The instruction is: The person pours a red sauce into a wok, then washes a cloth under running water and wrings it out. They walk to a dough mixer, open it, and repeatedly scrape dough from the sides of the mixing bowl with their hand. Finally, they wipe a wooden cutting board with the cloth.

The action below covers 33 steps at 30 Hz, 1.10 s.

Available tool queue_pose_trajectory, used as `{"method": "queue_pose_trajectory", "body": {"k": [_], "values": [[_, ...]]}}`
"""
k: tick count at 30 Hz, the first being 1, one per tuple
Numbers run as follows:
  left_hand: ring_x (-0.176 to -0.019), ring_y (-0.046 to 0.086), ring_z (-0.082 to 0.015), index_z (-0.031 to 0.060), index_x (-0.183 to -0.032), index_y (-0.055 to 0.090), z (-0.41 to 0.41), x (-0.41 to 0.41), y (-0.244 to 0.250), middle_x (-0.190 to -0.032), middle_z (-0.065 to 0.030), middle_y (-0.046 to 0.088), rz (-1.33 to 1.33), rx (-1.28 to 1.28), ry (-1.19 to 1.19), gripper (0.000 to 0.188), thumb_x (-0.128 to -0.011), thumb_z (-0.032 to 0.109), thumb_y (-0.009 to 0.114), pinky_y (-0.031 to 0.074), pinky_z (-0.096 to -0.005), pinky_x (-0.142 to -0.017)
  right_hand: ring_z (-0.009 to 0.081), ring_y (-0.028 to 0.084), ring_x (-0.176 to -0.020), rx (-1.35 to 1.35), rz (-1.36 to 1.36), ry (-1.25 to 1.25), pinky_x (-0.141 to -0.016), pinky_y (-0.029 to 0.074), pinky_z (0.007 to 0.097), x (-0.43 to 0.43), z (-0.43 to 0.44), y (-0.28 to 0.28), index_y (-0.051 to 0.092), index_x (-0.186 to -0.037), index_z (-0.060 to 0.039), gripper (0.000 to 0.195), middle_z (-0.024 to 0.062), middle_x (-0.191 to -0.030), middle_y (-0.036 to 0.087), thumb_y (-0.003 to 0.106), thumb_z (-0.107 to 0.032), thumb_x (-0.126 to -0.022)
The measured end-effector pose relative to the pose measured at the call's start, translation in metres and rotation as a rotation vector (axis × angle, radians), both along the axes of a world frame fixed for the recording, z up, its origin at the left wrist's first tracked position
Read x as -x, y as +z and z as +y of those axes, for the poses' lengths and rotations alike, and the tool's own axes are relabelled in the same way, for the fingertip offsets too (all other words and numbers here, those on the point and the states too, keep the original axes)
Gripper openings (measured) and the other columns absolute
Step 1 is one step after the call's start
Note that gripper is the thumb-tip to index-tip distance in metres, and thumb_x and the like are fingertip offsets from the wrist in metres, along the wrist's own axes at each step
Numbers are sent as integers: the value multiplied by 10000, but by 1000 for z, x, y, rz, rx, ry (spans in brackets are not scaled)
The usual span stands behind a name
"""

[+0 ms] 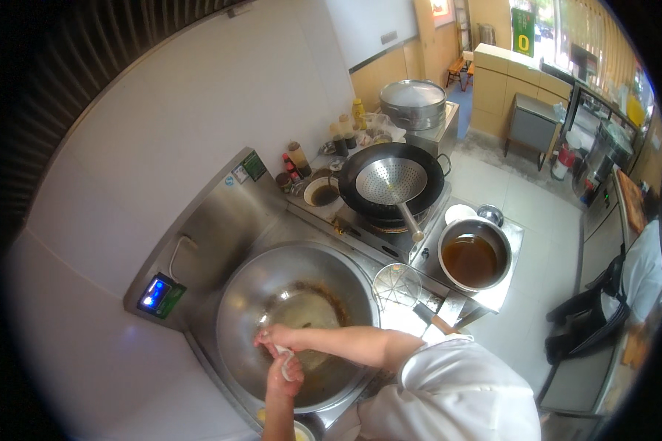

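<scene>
Both my hands are over a large metal wok [237, 308] holding shallow, cloudy liquid [303, 311] with a brown residue ring. My left hand [284, 376], the lower one, grips a soft white strip [286, 358]; whether it is cloth or dough I cannot tell. My right hand [278, 336], just above it, closes on the strip's other end. A wire-mesh strainer [397, 284] lies at the wok's right edge, its dark-and-wood handle [438, 320] pointing towards my white sleeve.
Beyond stands a black wok [353, 201] on a burner, with a perforated ladle [391, 179] inside. To its right is a pot of brown liquid [469, 259]. Sauce bottles [298, 157] line the wall. A lit control panel [157, 292] sits left; another person [642, 275] stands far right.
</scene>
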<state>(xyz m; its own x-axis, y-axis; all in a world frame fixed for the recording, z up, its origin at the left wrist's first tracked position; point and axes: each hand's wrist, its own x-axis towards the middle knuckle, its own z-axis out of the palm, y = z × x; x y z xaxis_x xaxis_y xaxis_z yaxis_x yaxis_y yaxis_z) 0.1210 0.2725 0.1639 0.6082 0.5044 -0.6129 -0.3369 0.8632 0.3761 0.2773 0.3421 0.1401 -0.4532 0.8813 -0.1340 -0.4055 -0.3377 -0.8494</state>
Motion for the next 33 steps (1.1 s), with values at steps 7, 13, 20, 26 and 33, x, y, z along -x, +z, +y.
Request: {"method": "queue_pose_trajectory", "body": {"k": [7, 13, 20, 26, 33], "values": [[-582, 523, -128, 115, -988, 612, -12, 27, -81, -755, -5, 556, 610, -311, -197, 76, -1001, 163, 670, 387, -298, -453, 222, 632, -614, 174, -365, -218, -562, 514, 399, 62, -13, -88, 716, -1031, -71, 281, 104, -776, 681, 571, -299, -1107], [-970, 747, -345, 46, -1236, 670, -21, 7, -117, -1239, -187, 729, 1303, -2099, -564, 328, -1048, 308, 608, 572, -497, -785, 396, 716, -955, 50, -987, -453, -838, 560, 523, 73, -14, -165, 769, -1103, -43, 407, 229, -1088, 760, 543, -380, -1080], [-1026, 721, -522, 69, -1611, 399, -32, -30, -65, -1174, -305, 740, 1497, -1272, -636, 696, -1042, 381, 648, 578, -603, -898, 347, 733, -1016, 650, -530, -500, -914, 554, 512, 35, 1, -184, 734, -1343, -3, 776, 233, -1184, 772, 355, -650, -1138], [-822, 734, -383, 86, -1514, 513, -1, -30, -12, -1063, -240, 752, 1260, -1175, -269, 659, -1002, 432, 741, 588, -501, -728, 272, 660, -1165, 568, 80, -99, -1051, 530, 450, -23, 15, -59, 445, -1624, -22, 722, 125, -1378, 678, 635, -470, -1090], [-504, 421, -45, 115, -1094, 593, 8, -31, 54, -768, 15, 525, -247, 96, 174, 264, -1120, 377, 622, 310, -189, -389, 256, 685, -1150, 213, 575, 69, -1030, 573, 466, -50, -19, 47, 670, -1330, -8, 367, 102, -1135, 699, 692, -248, -1053]]}}
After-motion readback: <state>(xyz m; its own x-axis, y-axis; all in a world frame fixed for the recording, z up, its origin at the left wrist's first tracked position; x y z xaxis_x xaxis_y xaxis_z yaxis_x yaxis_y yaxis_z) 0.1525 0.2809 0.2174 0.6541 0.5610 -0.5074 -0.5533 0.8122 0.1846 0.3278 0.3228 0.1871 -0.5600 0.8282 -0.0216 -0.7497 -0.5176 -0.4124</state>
